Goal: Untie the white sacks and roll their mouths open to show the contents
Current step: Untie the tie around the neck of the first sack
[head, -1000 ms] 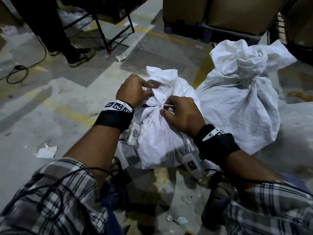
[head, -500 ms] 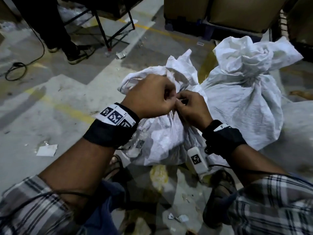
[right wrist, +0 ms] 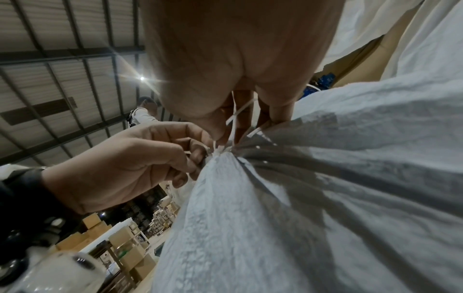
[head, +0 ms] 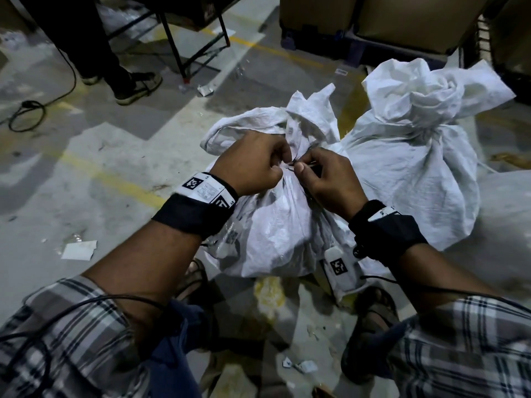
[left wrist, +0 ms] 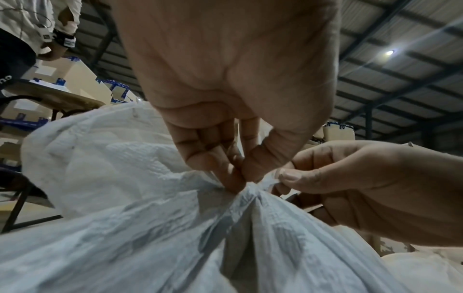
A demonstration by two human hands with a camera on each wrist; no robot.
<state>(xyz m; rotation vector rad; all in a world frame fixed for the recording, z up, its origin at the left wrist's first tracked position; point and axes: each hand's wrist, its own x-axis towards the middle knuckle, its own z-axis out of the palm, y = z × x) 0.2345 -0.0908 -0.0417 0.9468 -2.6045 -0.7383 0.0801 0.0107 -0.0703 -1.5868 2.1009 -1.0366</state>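
A white woven sack [head: 273, 237] stands on the floor between my feet, its neck gathered and bound by a thin white tie string [right wrist: 235, 119]. My left hand [head: 283, 165] pinches the knot at the neck from the left [left wrist: 239, 179]. From the right, my right hand [head: 301, 168] pinches the string's loose strands between thumb and fingers [right wrist: 231, 134]. The two sets of fingertips almost touch. The sack's loose top [head: 258, 122] flops open behind my hands. A second white sack [head: 416, 173], tied at its neck, stands just to the right.
Another person's legs and shoes [head: 135, 87] stand at the back left beside a black metal table frame [head: 184, 53]. A cable [head: 26, 113] loops on the floor. Cardboard boxes on a pallet [head: 373, 21] line the back. Paper scraps [head: 79, 249] lie around. My sandalled foot [head: 370, 326] is at the sack's base.
My left hand has dropped from the sack's top to the knot, meeting the right hand there. The sack's top has spread out to the left. The view has come closer.
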